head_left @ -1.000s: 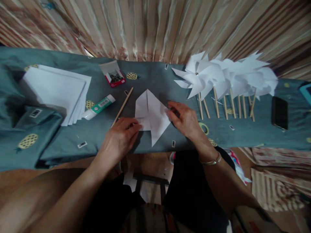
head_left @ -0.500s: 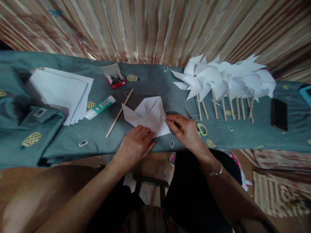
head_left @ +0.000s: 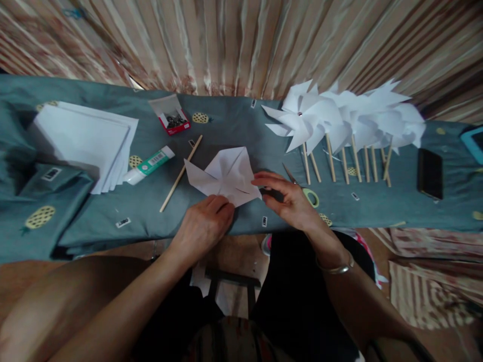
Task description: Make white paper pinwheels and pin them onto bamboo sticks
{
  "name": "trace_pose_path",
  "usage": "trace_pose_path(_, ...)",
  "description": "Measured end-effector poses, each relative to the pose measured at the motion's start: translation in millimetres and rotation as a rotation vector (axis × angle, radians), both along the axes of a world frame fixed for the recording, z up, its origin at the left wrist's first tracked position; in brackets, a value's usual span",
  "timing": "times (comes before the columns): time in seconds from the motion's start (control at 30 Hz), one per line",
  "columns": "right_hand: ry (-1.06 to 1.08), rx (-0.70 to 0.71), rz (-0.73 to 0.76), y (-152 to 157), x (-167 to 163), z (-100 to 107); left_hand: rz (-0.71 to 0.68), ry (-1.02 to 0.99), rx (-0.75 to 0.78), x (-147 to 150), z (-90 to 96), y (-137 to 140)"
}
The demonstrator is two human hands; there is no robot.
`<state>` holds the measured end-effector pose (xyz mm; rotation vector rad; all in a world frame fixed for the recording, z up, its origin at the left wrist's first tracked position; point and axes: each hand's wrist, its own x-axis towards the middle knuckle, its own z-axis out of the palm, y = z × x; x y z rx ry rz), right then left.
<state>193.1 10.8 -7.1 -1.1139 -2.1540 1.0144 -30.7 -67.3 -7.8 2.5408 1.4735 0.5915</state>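
Observation:
A white paper pinwheel (head_left: 230,173), partly folded, lies on the cloth in front of me. My left hand (head_left: 207,218) is closed on its lower edge, with the fingertips partly hidden. At its right corner is my right hand (head_left: 287,198), thumb and forefinger apart and close to the paper, one fingertip seeming to touch it. To the left a thin wooden stick (head_left: 181,173) lies slanted. Scissors (head_left: 310,197) with pale green handles rest just beyond my right hand.
Finished white pinwheels (head_left: 302,113) on sticks lie in an overlapping row at the back right, a dark phone (head_left: 430,173) beside them. Left are a glue tube (head_left: 151,163), an opened red box (head_left: 175,123) of small metal pieces and stacked white paper (head_left: 83,141). A curtain (head_left: 226,45) hangs behind.
My right hand's fingers have come apart from the paper's right edge, and that corner now looks folded inward. My left hand stays at the lower edge. The view has shifted slightly.

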Motion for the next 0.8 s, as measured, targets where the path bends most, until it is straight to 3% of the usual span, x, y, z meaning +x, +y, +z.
trace_pose_path(0.17, -0.006, -0.152, 0.155, 1, 5, 8, -0.043, -0.044, 0.018, -3, 4.4, -6)
trace_pose_path(0.4, 0.085, -0.179, 0.138, 1, -5, 1, -0.051, -0.073, 0.026, -4, 4.5, -11)
trace_pose_path(0.6, -0.017, -0.009, 0.037, -4, -25, -3, 0.005, -0.102, 0.065, -3, -0.5, -15)
trace_pose_path(0.8, -0.121, 0.168, -0.021, -9, -38, -6, -0.027, -0.127, 0.012, -4, -2.8, -16)
